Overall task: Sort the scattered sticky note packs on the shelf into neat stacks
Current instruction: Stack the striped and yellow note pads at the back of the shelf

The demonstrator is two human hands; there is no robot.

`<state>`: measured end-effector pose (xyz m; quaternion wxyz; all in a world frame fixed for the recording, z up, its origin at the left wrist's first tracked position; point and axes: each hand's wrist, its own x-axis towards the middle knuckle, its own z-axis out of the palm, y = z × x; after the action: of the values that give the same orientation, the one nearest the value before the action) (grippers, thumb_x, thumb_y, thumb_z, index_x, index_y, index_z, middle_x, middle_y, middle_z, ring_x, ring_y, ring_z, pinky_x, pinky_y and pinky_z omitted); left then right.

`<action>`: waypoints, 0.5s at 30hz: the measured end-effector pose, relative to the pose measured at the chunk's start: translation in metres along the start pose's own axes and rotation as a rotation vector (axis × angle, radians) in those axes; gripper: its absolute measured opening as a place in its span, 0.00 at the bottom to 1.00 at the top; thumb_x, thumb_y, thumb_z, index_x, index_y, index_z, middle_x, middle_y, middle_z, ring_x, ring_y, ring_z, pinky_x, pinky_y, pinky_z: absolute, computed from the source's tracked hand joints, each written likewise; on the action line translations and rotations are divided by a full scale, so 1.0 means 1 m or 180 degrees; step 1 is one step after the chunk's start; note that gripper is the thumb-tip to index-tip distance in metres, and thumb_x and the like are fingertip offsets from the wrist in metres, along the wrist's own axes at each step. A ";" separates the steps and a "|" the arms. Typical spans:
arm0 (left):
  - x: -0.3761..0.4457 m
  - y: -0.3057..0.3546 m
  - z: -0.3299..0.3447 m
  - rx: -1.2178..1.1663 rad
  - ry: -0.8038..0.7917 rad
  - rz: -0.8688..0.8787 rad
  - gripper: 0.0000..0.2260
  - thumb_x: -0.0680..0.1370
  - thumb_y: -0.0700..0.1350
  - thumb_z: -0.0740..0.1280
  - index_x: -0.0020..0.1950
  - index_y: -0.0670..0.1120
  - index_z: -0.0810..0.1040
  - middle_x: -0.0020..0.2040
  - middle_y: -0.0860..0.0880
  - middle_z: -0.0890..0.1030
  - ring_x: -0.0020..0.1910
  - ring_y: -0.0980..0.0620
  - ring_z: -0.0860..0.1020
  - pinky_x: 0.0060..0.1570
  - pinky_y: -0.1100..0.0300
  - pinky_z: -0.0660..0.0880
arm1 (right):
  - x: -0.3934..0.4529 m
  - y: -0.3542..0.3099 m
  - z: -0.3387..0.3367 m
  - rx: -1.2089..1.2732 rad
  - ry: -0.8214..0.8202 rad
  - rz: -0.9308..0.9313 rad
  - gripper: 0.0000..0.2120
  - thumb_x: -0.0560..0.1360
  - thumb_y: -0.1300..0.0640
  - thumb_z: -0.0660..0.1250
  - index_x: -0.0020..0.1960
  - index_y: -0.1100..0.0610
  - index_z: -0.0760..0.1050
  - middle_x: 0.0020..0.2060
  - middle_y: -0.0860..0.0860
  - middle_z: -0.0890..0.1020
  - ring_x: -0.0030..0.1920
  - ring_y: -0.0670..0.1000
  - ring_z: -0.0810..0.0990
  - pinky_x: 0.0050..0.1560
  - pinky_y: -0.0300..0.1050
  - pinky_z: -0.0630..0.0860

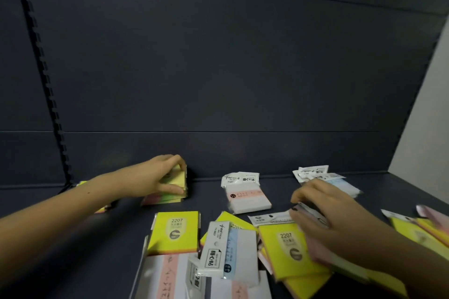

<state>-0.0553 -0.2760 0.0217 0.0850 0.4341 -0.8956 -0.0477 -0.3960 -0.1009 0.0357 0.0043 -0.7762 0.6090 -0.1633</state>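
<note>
My left hand (161,177) grips a pale yellow sticky note pack (178,178), tilted on edge on top of a low stack of coloured packs (167,198) near the back of the dark shelf (73,250). My right hand (325,211) rests fingers-down on a pink-edged pack (313,215) over a bright yellow "2207" pack (288,247). Another yellow "2207" pack (176,232) lies front centre. A white pack with a blue band (230,252) leans across other packs. A white pack with a pink band (245,195) lies behind them.
More white and blue packs (323,176) lie at the back right, and yellow and pink packs (420,228) at the far right. White pink-striped packs (167,277) sit at the front edge. A slotted upright (46,80) runs down the left. The dark back panel (218,68) rises behind.
</note>
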 end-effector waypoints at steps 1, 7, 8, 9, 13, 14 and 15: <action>-0.001 0.001 -0.001 0.0090 -0.0024 0.0018 0.28 0.66 0.74 0.60 0.59 0.59 0.64 0.58 0.58 0.69 0.57 0.59 0.69 0.60 0.56 0.71 | -0.002 0.000 -0.001 -0.0003 0.0017 -0.0016 0.06 0.78 0.41 0.57 0.53 0.40 0.69 0.51 0.35 0.69 0.55 0.38 0.68 0.58 0.37 0.68; -0.019 0.024 -0.010 0.0710 0.0789 0.0101 0.33 0.69 0.74 0.49 0.61 0.52 0.69 0.60 0.53 0.70 0.58 0.53 0.69 0.58 0.58 0.70 | -0.011 -0.005 -0.005 0.0056 0.0134 -0.0197 0.07 0.78 0.41 0.57 0.52 0.40 0.69 0.50 0.35 0.70 0.56 0.37 0.68 0.58 0.37 0.68; -0.024 0.034 -0.012 0.0837 0.0984 0.0031 0.30 0.70 0.71 0.48 0.59 0.52 0.70 0.57 0.53 0.71 0.56 0.52 0.70 0.55 0.57 0.71 | -0.012 -0.005 -0.005 0.0081 0.0152 -0.0232 0.07 0.78 0.41 0.58 0.52 0.41 0.69 0.50 0.35 0.70 0.56 0.37 0.68 0.58 0.37 0.67; -0.030 0.045 -0.013 0.0873 0.1132 -0.0098 0.26 0.71 0.68 0.48 0.56 0.52 0.71 0.54 0.53 0.72 0.54 0.51 0.71 0.52 0.56 0.72 | -0.013 -0.006 -0.006 0.0108 0.0165 -0.0257 0.07 0.78 0.40 0.58 0.52 0.41 0.69 0.50 0.35 0.70 0.56 0.37 0.68 0.58 0.37 0.67; -0.046 0.085 -0.006 0.0753 0.1064 -0.0567 0.12 0.77 0.60 0.56 0.50 0.53 0.70 0.49 0.53 0.74 0.48 0.50 0.74 0.43 0.55 0.72 | -0.017 -0.001 -0.007 0.0189 0.0209 -0.0328 0.05 0.77 0.41 0.59 0.50 0.40 0.69 0.50 0.36 0.71 0.56 0.38 0.69 0.57 0.35 0.67; -0.048 0.092 -0.001 0.0737 0.0934 -0.0599 0.11 0.77 0.59 0.56 0.49 0.53 0.70 0.49 0.54 0.74 0.47 0.50 0.75 0.43 0.55 0.73 | -0.018 0.001 -0.007 0.0215 0.0208 -0.0336 0.05 0.77 0.41 0.59 0.50 0.40 0.69 0.49 0.36 0.71 0.56 0.38 0.69 0.56 0.35 0.66; -0.050 0.097 0.005 0.0722 0.0798 -0.0619 0.11 0.77 0.60 0.56 0.50 0.54 0.71 0.50 0.54 0.74 0.46 0.50 0.75 0.43 0.55 0.73 | -0.020 0.004 -0.007 0.0252 0.0210 -0.0341 0.05 0.77 0.41 0.59 0.50 0.40 0.70 0.49 0.37 0.71 0.56 0.39 0.69 0.56 0.35 0.67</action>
<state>-0.1005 -0.1760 0.0265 0.1414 0.5280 -0.8314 0.0999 -0.4053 -0.0819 0.0366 0.0061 -0.8010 0.5595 -0.2127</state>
